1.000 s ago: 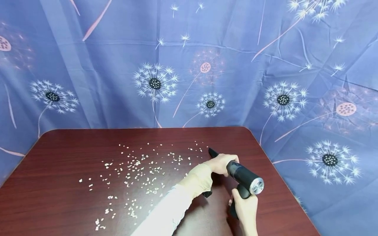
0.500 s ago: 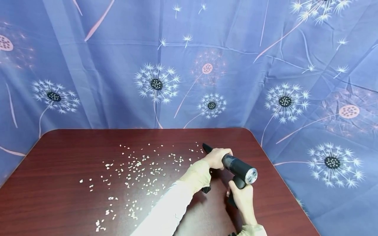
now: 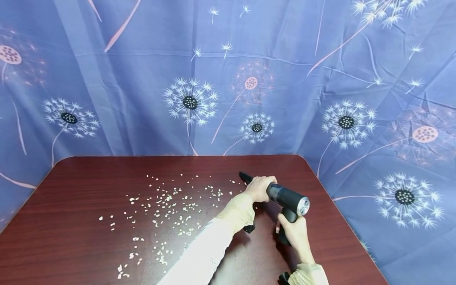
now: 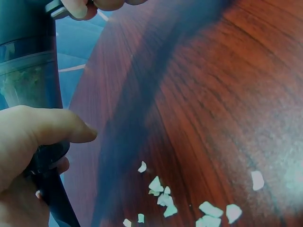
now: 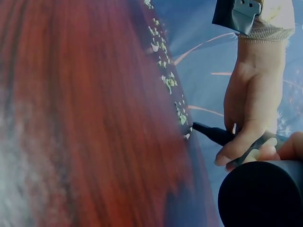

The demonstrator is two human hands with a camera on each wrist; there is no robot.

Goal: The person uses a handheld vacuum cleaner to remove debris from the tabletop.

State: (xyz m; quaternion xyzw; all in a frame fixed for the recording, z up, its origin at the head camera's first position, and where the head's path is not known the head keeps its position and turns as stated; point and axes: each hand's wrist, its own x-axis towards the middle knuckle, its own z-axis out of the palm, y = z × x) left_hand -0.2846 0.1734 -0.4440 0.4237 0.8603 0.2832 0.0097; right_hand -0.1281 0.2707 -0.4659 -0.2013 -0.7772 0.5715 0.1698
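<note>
A black handheld vacuum cleaner (image 3: pixel 290 198) is held over the right part of the table, its narrow nozzle (image 3: pixel 245 177) pointing to the far left, close to scattered white bits (image 3: pixel 167 202). My left hand (image 3: pixel 259 189) grips its front where the nozzle joins the body; in the left wrist view the thumb (image 4: pixel 71 126) lies across it. Pale bits show inside the clear dust cup (image 4: pixel 28 82). My right hand (image 3: pixel 295 231) holds the handle (image 3: pixel 285 233) below the silver-ended body. In the right wrist view the nozzle tip (image 5: pixel 196 126) is beside several bits.
The dark red wooden table (image 3: pixel 107 170) has more bits strewn over its middle and left. A blue dandelion-print cloth (image 3: pixel 142 79) hangs behind it and along its sides. Black wrist mounts sit on the left wrist (image 3: pixel 249 228) and right wrist (image 3: pixel 284 278).
Both hands have moved the vacuum cleaner left and a little away from me. Its nozzle tip has shifted toward the bits, and fewer bits show near the tip.
</note>
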